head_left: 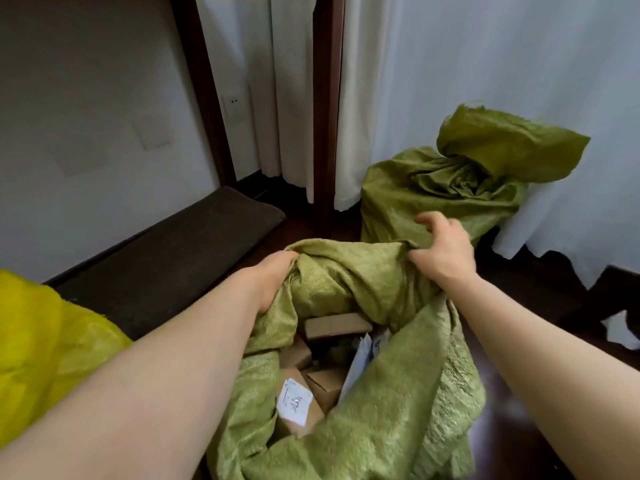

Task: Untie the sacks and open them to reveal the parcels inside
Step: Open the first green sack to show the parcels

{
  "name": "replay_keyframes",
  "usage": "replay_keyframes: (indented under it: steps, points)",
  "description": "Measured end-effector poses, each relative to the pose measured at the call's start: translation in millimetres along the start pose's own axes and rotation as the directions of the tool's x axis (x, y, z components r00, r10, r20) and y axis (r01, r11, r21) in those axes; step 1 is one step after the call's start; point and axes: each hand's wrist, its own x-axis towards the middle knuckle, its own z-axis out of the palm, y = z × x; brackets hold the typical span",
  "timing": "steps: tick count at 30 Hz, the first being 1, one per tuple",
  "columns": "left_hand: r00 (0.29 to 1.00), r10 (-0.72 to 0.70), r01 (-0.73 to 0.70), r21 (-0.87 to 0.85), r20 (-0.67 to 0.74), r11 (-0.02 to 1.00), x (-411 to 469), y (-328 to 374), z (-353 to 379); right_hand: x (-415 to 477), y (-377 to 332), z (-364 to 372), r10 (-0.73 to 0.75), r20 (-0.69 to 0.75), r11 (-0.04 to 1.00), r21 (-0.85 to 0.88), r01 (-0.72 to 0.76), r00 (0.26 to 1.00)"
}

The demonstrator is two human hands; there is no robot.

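Two hands spread a green woven plastic sack on the dark floor.
Arms reach forward: left hand clutches the far rim's left end, right hand pinches its right end, fingers curled. The sack stands upright, mouth up (toward the camera), brown cardboard parcels below both grips.
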Motion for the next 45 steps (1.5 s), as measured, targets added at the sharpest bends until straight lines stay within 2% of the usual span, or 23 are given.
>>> replay_keyframes:
  steps: [2, 3, 4, 6, 7, 8, 10, 11, 12, 13, 15, 17, 18, 19, 21, 23, 24, 28, 31, 35, 39, 43, 45]
  points:
    - [0.999, -0.037, 0.037, -0.008, -0.026, 0.999, 0.0, -3.1, -2.7, -15.5, -29.6, 2.9, -0.333, 0.061, 0.918, 0.251, 0.308, 0.941]
    - [0.998, -0.057, 0.057, -0.003, -0.033, 0.998, -0.4, -4.2, -3.8, -23.3, -43.5, 7.1, -0.432, 0.179, 0.879, 0.301, 0.369, 0.884]
    - [0.997, -0.079, 0.078, -0.008, -0.025, 0.997, -0.6, -5.4, -4.8, -27.8, -53.0, 15.5, -0.47, 0.34, 0.882, 0.224, 0.415, 0.814]
    - [0.989, -0.139, 0.139, 0.005, 0.055, 0.99, -3.8, -5.4, -8.7, -34.1, -58.0, 34.4, -0.381, 0.577, 0.841, -0.109, 0.53, 0.723]
    - [0.979, -0.174, 0.171, 0.032, 0.104, 0.985, -8.7, -3.1, -9.9, -33.3, -53.4, 42.2, -0.331, 0.602, 0.827, -0.186, 0.531, 0.727]
    - [0.971, -0.2, 0.188, 0.102, 0.128, 0.977, -13.5, -0.1, -10.3, -31.1, -47.5, 48.3, -0.316, 0.586, 0.866, -0.143, 0.479, 0.746]
    - [0.991, -0.129, 0.109, 0.357, 0.033, 0.928, -14.2, 3.6, -12.3, -26.3, -37.8, 54.7, -0.252, 0.553, 0.967, 0.108, 0.232, 0.794]
    - [0.994, 0.019, 0.039, 0.525, -0.104, 0.85, -11.8, 3.0, -12.0, -23.0, -33.0, 56.0, -0.183, 0.553, 0.978, 0.187, 0.093, 0.813]
    - [0.945, 0.247, -0.039, 0.679, -0.213, 0.734, -14.6, 4.6, -9.0, -19.0, -28.0, 58.1, -0.123, 0.553, 0.976, 0.22, -0.001, 0.824]
    - [0.86, 0.46, -0.156, 0.746, -0.219, 0.647, -17.8, 6.4, -3.3, -17.1, -25.4, 58.7, -0.087, 0.552, 0.975, 0.22, -0.044, 0.829]
    - [0.777, 0.629, -0.442, 0.696, -0.019, 0.566, -20.3, 7.6, 8.9, -16.4, -25.1, 62.6, -0.088, 0.539, 0.974, 0.223, -0.041, 0.837]
    - [0.835, 0.474, -0.485, 0.778, 0.278, 0.399, -18.8, 2.2, 26.4, -16.1, -29.3, 67.7, -0.125, 0.535, 0.977, 0.213, 0.01, 0.836]
    - [0.861, 0.379, -0.466, 0.826, 0.34, 0.317, -12.7, -3.8, 31.3, -16.3, -31.6, 69.0, -0.121, 0.533, 0.981, 0.195, 0.017, 0.837]
    - [0.874, 0.347, -0.446, 0.847, 0.341, 0.289, -5.0, -9.7, 33.0, -17.4, -34.0, 68.5, -0.108, 0.534, 0.987, 0.155, 0.028, 0.839]
    - [0.888, 0.395, -0.403, 0.81, 0.234, 0.426, 6.2, -18.3, 31.4, -23.7, -39.0, 57.7, -0.03, 0.505, 0.984, -0.135, 0.113, 0.862]
    - [0.906, 0.423, -0.304, 0.743, 0.031, 0.596, 12.6, -21.2, 24.5, -34.1, -39.9, 42.3, 0.047, 0.467, 0.817, -0.527, 0.235, 0.883]
    - [0.906, 0.421, -0.268, 0.703, -0.048, 0.658, 15.2, -21.9, 21.3, -40.3, -39.8, 35.3, 0.086, 0.474, 0.741, -0.619, 0.261, 0.877]
    - [0.927, 0.309, -0.168, 0.503, -0.212, 0.848, 17.2, -21.4, 22.9, -60.2, -19.0, 40.7, 0.305, 0.57, 0.691, -0.683, 0.235, 0.763]
    - [0.948, 0.175, -0.089, 0.308, -0.265, 0.947, 12.6, -19.0, 15.8, -53.3, 0.8, 50.7, 0.225, 0.575, 0.725, -0.638, 0.26, 0.786]
    - [0.96, 0.026, 0.041, 0.233, -0.278, 0.972, -1.9, -10.6, -13.2, -9.5, 2.7, 32.0, 0.052, 0.449, 0.862, -0.472, 0.187, 0.892]
    - [0.975, -0.177, 0.201, 0.194, -0.137, 0.96, -24.4, -14.1, -29.3, 22.5, -22.7, 25.8, -0.07, 0.254, 0.918, -0.362, 0.162, 0.965]
    - [0.958, -0.254, 0.286, 0.387, -0.133, 0.877, -28.1, -28.9, -46.8, 7.1, -14.2, 52.8, 0.169, 0.353, 0.901, -0.434, 0.001, 0.92]
    - [0.948, -0.271, 0.318, 0.468, -0.167, 0.824, -25.1, -36.1, -58.9, -5.6, 1.2, 66.0, 0.225, 0.372, 0.929, -0.362, -0.083, 0.901]
